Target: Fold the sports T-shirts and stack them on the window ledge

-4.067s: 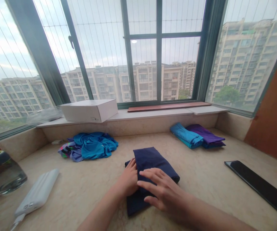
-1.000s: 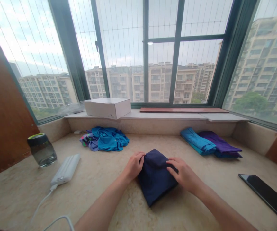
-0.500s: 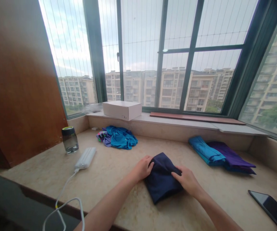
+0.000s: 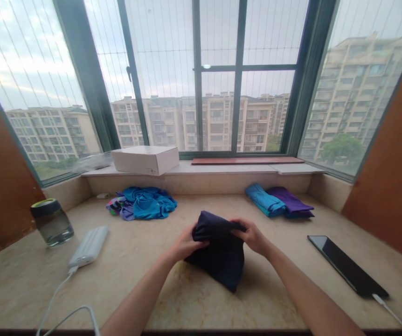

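In the lower centre of the frame, the left hand (image 4: 186, 244) and the right hand (image 4: 253, 236) are apart, each gripping an upper side of the folded dark navy cloth (image 4: 220, 259), which is tilted above the countertop (image 4: 274, 298). Beyond them, a crumpled blue garment (image 4: 154, 204) lies left of centre and folded blue (image 4: 266, 200) and purple (image 4: 290, 201) cloths lie side by side right of centre. Farther out, a white power bank (image 4: 89, 246) and a bottle (image 4: 52, 226) occupy the lower left, a black phone (image 4: 346, 265) the lower right, and a white box (image 4: 134, 161) the sill at centre left.
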Tool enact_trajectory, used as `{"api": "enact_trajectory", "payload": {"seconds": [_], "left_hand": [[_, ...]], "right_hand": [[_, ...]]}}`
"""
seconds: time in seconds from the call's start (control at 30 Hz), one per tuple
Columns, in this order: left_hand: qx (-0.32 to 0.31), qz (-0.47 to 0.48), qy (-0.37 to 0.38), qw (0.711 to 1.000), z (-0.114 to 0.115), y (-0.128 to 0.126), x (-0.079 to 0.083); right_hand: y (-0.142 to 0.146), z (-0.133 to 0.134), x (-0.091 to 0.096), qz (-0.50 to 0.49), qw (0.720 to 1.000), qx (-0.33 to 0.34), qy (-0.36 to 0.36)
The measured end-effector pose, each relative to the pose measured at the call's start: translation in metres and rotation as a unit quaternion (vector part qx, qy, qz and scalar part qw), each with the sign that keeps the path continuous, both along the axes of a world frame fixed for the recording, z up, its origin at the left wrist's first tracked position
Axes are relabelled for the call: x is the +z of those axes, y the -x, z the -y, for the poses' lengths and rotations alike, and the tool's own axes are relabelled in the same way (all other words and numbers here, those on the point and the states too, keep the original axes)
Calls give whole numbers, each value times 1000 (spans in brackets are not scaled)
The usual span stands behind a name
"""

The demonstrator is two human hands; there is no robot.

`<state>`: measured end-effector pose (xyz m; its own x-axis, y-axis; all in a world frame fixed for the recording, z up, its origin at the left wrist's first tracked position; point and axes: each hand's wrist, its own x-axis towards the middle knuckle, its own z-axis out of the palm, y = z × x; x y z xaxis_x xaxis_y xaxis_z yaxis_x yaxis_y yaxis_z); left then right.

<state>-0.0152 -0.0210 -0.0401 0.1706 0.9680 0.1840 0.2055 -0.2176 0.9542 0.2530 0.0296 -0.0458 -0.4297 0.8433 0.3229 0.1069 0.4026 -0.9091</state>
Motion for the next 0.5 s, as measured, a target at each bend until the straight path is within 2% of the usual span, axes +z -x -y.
{"api": "enact_trajectory", "payload": {"seconds": [0.13,0.2,0.27,0.37,0.5], "left_hand": [[12,89,143,986,22,-20,11],[35,192,205,959,35,-32,17],[73,292,224,927,47,-45,23],[121,391,235,882,64,-60,37],[127,448,232,854,82,-69,51]], "right_hand": [[-4,-4,8,-104,990,-22,92],[-3,-4,9,-145,978,-17,151],[-1,-1,9,-164,964,-2,207],[-1,12,12,-163,945,61,278],[-10,39,19,-130,898,208,365]]}}
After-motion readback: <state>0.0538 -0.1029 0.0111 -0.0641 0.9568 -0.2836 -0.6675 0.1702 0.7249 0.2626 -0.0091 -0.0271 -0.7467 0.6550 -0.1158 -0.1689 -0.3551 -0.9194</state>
